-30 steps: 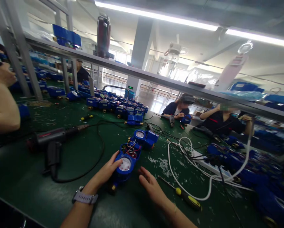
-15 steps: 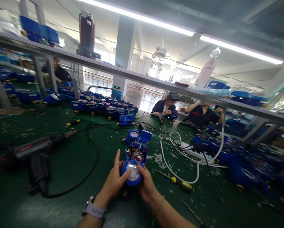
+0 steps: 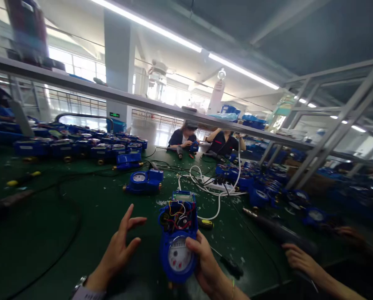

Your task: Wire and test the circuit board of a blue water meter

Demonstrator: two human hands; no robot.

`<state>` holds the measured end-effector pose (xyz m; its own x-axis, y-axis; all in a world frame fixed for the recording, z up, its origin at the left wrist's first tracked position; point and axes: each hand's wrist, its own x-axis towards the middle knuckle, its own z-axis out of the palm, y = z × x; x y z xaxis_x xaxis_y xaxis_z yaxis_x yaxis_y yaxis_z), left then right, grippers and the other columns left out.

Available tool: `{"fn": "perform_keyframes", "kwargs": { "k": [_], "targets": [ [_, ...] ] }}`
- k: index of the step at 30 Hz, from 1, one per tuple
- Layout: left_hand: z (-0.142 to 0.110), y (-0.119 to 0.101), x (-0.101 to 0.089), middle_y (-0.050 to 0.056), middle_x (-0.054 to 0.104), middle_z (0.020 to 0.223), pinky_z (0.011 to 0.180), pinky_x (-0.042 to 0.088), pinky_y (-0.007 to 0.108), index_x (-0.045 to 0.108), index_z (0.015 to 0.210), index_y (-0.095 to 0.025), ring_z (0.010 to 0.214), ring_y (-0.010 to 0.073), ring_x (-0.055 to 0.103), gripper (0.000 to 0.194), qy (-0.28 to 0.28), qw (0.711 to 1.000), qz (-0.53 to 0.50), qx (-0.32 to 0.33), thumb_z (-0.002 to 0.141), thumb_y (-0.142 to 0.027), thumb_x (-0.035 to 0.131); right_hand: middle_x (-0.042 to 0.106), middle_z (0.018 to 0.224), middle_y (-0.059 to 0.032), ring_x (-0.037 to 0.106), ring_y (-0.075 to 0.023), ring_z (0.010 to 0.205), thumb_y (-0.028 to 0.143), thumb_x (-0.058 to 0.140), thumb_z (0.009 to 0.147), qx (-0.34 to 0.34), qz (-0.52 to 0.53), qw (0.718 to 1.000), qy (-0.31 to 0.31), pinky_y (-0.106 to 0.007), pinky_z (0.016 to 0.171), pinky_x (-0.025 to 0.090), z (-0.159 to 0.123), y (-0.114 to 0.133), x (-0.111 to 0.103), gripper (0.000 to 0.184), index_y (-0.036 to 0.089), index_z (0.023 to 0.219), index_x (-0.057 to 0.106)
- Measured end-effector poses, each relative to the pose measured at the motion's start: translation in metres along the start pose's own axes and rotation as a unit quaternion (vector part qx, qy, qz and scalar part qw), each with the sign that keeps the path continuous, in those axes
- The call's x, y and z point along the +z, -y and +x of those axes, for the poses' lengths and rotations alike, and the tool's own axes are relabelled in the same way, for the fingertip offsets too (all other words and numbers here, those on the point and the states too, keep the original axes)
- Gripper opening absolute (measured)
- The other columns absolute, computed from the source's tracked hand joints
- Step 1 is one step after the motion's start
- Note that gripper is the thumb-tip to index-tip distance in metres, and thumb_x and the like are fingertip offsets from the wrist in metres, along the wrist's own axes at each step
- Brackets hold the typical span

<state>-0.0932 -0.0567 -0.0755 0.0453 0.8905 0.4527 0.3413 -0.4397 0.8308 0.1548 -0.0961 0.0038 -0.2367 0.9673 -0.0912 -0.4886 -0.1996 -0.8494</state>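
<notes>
My right hand [image 3: 207, 260] grips a blue water meter [image 3: 166, 246] by its right side, the thumb on the rim of its round dial. The dial faces up at me. Above it the meter's box stands open, showing coloured wires [image 3: 180, 212] inside. To the left, my left hand [image 3: 119, 246] is off the meter, fingers spread and holding nothing. Just beyond lies another blue water meter [image 3: 142, 181] on the green table. Partly hidden behind the held meter and my right hand is a yellow-and-black screwdriver [image 3: 205, 224]; a dark-handled screwdriver [image 3: 232, 266] lies nearer.
At right, a co-worker's hand [image 3: 302, 258] holds a heat gun [image 3: 283, 233]. Several blue meters [image 3: 64, 148] stand in rows at back left. A white power strip [image 3: 217, 184] with cables lies beyond. Two people [image 3: 225, 141] sit across the table, below a shelf [image 3: 161, 106].
My left hand has let go of the meter and moved left. My right hand keeps the meter, now nearer to me. The view has swung right, bringing a co-worker's hand with a heat gun into sight.
</notes>
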Motion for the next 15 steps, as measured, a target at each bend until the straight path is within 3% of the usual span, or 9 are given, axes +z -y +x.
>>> {"fn": "perform_keyframes", "kwargs": {
  "k": [4,8,11,15],
  "targets": [
    [0.001,-0.016,0.001,0.006,0.062,0.12,0.106,0.038,0.046,0.011,0.154,-0.028,0.113,0.0262,0.057,0.084,-0.032,0.995,0.001,-0.099,0.087,-0.067,0.044,0.067,0.094,-0.009,0.064,-0.023,0.083,0.041,0.089,0.056,0.022,0.043,0.996,-0.077,-0.033,0.077,0.051,-0.021,0.021,-0.027,0.063,0.011,0.104,0.059],
    [0.002,-0.026,0.004,0.004,0.062,0.118,0.108,0.034,0.051,0.015,0.153,-0.031,0.114,0.028,0.056,0.081,-0.015,0.985,0.036,-0.166,0.085,-0.066,0.043,0.068,0.09,-0.0071,0.063,-0.0208,0.08,0.039,0.093,0.049,0.018,0.074,0.981,-0.179,-0.032,0.076,0.052,-0.039,0.043,-0.063,0.061,0.012,0.093,0.062],
    [0.002,-0.015,0.005,0.004,0.062,0.118,0.109,0.032,0.055,0.017,0.152,-0.033,0.117,0.0292,0.054,0.075,0.018,0.977,0.068,-0.202,0.087,-0.063,0.041,0.068,0.09,-0.0074,0.063,-0.02,0.079,0.038,0.093,0.05,-0.004,0.07,0.973,-0.222,-0.031,0.074,0.053,-0.053,0.062,-0.093,0.058,0.011,0.092,0.064],
    [0.002,0.022,0.003,0.004,0.063,0.12,0.105,0.038,0.056,0.02,0.151,-0.034,0.117,0.0295,0.056,0.07,0.046,0.969,0.12,-0.212,0.089,-0.062,0.037,0.069,0.089,-0.006,0.065,-0.0199,0.076,0.037,0.093,0.05,-0.035,0.053,0.953,-0.296,-0.029,0.07,0.055,-0.068,0.091,-0.139,0.056,0.013,0.091,0.065]
  ]
}}
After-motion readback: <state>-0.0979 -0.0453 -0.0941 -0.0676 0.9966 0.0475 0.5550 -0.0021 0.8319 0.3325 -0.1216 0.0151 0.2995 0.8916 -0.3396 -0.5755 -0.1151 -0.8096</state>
